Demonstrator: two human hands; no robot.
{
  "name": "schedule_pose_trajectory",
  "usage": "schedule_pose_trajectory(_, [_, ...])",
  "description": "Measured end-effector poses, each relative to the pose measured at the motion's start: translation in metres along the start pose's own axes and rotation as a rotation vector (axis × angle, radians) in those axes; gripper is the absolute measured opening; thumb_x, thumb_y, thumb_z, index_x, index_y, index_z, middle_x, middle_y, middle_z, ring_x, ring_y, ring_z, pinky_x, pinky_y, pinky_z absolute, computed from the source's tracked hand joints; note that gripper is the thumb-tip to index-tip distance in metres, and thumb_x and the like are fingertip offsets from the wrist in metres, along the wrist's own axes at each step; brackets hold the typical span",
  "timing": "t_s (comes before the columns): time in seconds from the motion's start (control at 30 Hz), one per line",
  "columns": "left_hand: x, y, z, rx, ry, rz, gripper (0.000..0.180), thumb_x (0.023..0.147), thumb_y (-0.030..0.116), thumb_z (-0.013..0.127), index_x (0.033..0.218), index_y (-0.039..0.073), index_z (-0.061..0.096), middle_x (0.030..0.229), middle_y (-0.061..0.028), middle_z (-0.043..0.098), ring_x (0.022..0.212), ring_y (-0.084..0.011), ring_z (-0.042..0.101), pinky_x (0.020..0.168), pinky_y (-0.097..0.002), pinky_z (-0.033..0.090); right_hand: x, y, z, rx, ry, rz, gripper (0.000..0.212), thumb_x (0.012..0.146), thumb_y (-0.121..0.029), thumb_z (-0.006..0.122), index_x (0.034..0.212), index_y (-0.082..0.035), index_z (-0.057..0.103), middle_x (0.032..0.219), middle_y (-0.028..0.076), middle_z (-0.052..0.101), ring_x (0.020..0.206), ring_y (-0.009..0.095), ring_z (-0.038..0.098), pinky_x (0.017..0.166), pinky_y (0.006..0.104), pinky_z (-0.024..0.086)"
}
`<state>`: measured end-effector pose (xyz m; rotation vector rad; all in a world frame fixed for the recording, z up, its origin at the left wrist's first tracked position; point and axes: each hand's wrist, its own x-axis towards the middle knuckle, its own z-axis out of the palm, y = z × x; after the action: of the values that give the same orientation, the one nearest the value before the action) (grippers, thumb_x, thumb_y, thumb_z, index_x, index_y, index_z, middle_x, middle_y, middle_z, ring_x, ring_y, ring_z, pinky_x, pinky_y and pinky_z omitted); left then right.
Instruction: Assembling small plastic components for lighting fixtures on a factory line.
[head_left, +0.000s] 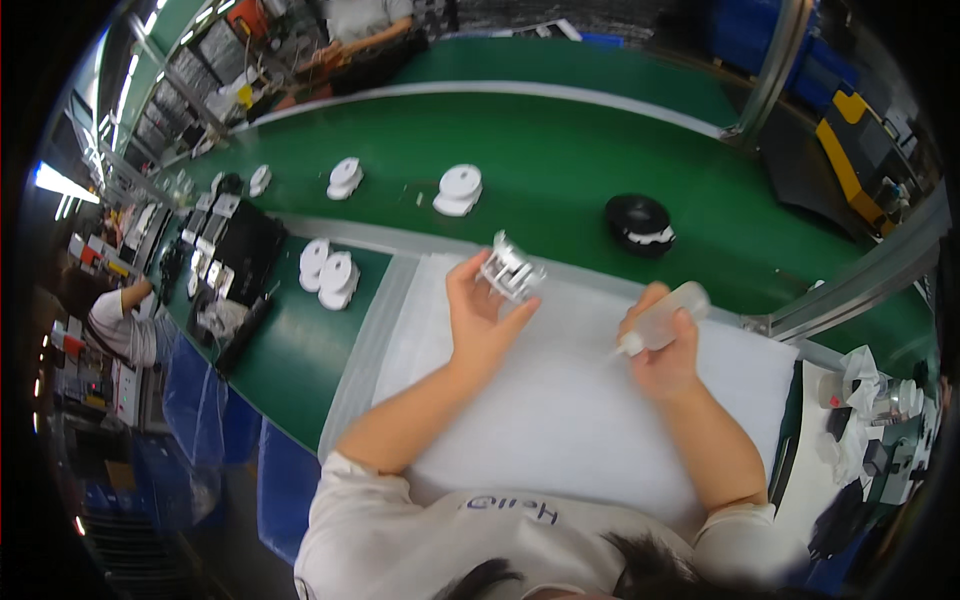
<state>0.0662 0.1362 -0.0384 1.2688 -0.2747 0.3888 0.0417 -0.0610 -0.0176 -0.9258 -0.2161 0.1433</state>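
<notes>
White part (513, 270) is up in the air above the far edge of the white sheet (520, 410), held in the left hand (480, 318), whose thumb and fingers pinch it from its near side, so that its open, slotted face shows and the far edge stays free. It looks like thin moulded plastic with some bright, perhaps metal, pieces inside, though blur hides the detail; I judge it light and stiff, easy to carry in one hand, with its smooth outside a little slippery. The slots and slim ribs seem the weak places, so the outer rim is the better hold, with a mild pinch and no fingertip pressed into the openings. The right hand (663, 360) curls round a bottle (672, 316), tilted with its nozzle (630, 345) down and toward the left, well apart from the part; how hard it squeezes, I cannot tell. The bottle is cloudy and probably soft-walled and light, so a firm grip likely pushes out whatever is inside; best held round the body, clear of the thin tip. Left of the sheet, white discs (330, 272) sit on the green table (325, 370)
</notes>
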Motion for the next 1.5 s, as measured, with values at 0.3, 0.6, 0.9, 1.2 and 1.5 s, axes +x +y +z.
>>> schedule_pose_trajectory(0.3, [0.003, 0.012, -0.001, 0.495, -0.344, 0.957, 0.045, 0.063, -0.003, 0.060, 0.104, 0.011, 0.047, 0.114, -0.0202, 0.040, 0.093, -0.0342, 0.050, 0.075, -0.0410, 0.045, -0.028, -0.042, 0.031, -0.407, -0.047, -0.678, 0.056, 0.062, -0.041, 0.071, 0.093, -0.007, 0.040, 0.076, 0.009, 0.049, 0.057, 0.014, 0.045, 0.049, 0.0249, 0.035])
schedule_pose_trajectory(0.6, [-0.021, 0.037, 0.010, 0.502, -0.575, 0.743, 0.049, 0.060, -0.003, 0.065, 0.100, 0.018, 0.046, 0.111, -0.0193, 0.043, 0.087, -0.0368, 0.050, 0.065, -0.0344, 0.051, -0.044, -0.064, 0.051, -0.834, -0.290, -0.747, 0.049, 0.057, -0.022, 0.074, 0.096, -0.008, 0.047, 0.078, 0.010, 0.049, 0.054, 0.017, 0.043, 0.048, 0.0280, 0.033])
schedule_pose_trajectory(0.9, [-0.022, 0.042, 0.014, 0.481, -0.589, 0.717, 0.049, 0.059, -0.003, 0.066, 0.099, 0.020, 0.046, 0.110, -0.0197, 0.043, 0.087, -0.0366, 0.050, 0.065, -0.0317, 0.052, -0.047, -0.067, 0.054, -1.018, -0.325, -0.682, 0.054, 0.062, -0.020, 0.072, 0.104, -0.012, 0.040, 0.082, 0.010, 0.050, 0.059, 0.020, 0.041, 0.053, 0.0336, 0.032])
schedule_pose_trajectory(1.2, [-0.022, 0.045, 0.013, 0.516, -0.550, 0.742, 0.048, 0.060, -0.003, 0.065, 0.099, 0.020, 0.047, 0.110, -0.0194, 0.043, 0.088, -0.0375, 0.049, 0.065, -0.0322, 0.052, -0.046, -0.064, 0.055, -1.033, -0.335, -0.694, 0.053, 0.063, -0.020, 0.072, 0.105, -0.011, 0.040, 0.081, 0.010, 0.049, 0.059, 0.020, 0.041, 0.053, 0.0337, 0.031])
schedule_pose_trajectory(1.5, [-0.024, 0.046, 0.013, 0.482, -0.564, 0.689, 0.047, 0.060, -0.002, 0.064, 0.099, 0.020, 0.048, 0.111, -0.0196, 0.043, 0.088, -0.0375, 0.049, 0.065, -0.0336, 0.051, -0.047, -0.063, 0.054, -1.043, -0.315, -0.710, 0.053, 0.063, -0.022, 0.071, 0.105, -0.013, 0.041, 0.080, 0.010, 0.049, 0.058, 0.020, 0.040, 0.053, 0.0344, 0.031])
